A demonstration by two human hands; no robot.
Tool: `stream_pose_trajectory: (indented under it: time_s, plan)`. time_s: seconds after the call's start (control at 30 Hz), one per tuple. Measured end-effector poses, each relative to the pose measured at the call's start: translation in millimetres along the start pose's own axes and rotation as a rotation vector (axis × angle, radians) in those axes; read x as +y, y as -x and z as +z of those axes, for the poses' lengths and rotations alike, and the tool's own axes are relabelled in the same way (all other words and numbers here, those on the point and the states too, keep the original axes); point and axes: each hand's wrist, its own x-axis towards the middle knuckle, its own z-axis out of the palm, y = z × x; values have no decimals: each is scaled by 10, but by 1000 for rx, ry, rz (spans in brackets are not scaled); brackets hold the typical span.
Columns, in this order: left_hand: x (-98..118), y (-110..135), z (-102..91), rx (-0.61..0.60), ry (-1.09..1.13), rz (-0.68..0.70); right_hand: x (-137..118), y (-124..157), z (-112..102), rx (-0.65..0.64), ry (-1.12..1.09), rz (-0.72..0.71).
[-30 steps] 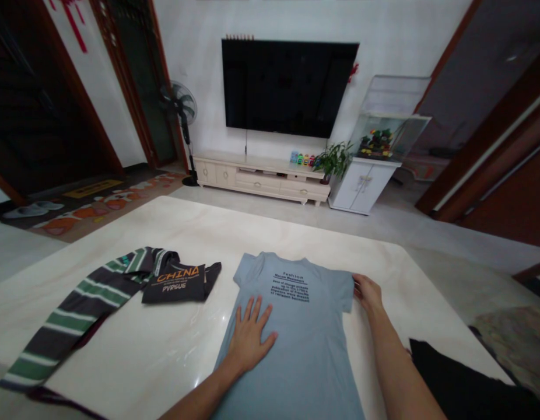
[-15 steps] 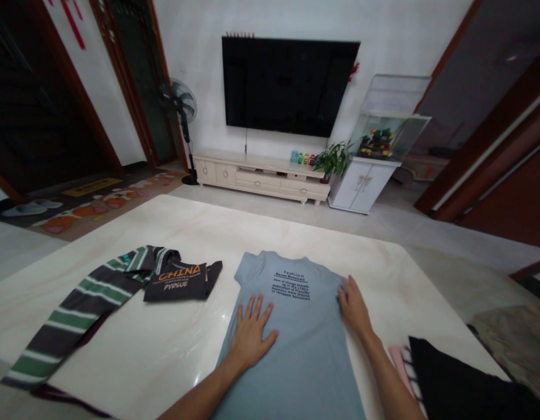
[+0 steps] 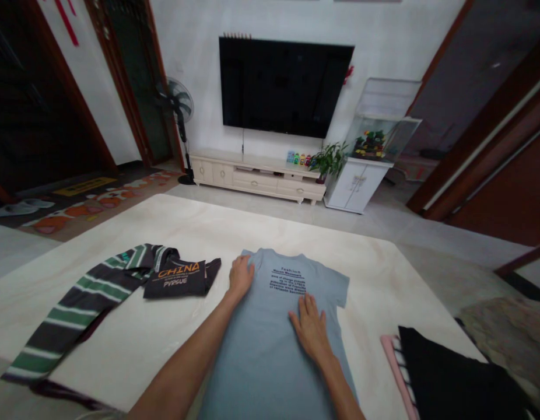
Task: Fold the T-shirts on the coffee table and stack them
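A light blue T-shirt with black print lies spread flat on the pale marble table. My left hand rests on its left sleeve near the shoulder, fingers curled over the fabric edge. My right hand lies flat and open on the shirt's chest, just below the printed text, fingers together and stretched out.
A folded black shirt with orange "CHINA" lettering and a green-and-grey striped garment lie to the left. Dark cloth over a pink striped piece sits at the right. A TV, cabinet, fan and fish tank stand beyond.
My left hand moved from the shirt's middle up to the left sleeve. My right hand left the right sleeve and came to the chest. The view shifted slightly.
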Motion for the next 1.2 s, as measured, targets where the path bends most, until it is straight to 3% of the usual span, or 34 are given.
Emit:
stream_pose_trajectory:
  time_s: [0.13, 0.3, 0.43, 0.53, 0.63, 0.7, 0.77, 0.83, 0.97, 1.07, 1.2]
  plan:
    - [-132, -407, 8, -30, -44, -103, -151, 254, 207, 26, 34, -19]
    - [-269, -577, 8, -132, -29, -101, -143, 279, 254, 70, 19, -10]
    - [-418, -633, -134, -59, -15, -159, -151, 276, 240, 76, 29, -2]
    - [-469, -572, -238, 32, -41, -202, -156, 285, 238, 81, 39, 4]
    - [-340, -420, -224, 114, -62, -134, -164, 284, 238, 72, 30, 4]
    - [-177, -269, -107, 86, -75, 64, -185, 274, 235, 87, 21, 8]
    - [-17, -88, 81, -37, -106, 314, -211, 261, 225, 97, 15, 12]
    - [87, 88, 286, -177, -148, 442, -217, 267, 203, 84, 9, 4]
    - [112, 262, 523, -244, -195, 371, -23, 463, 171, 62, 2, 31]
    - [87, 213, 516, -263, -204, 364, 303, 812, 206, 142, -2, 152]
    - [142, 153, 423, -293, -215, 355, 648, 1312, 226, 304, -87, 194]
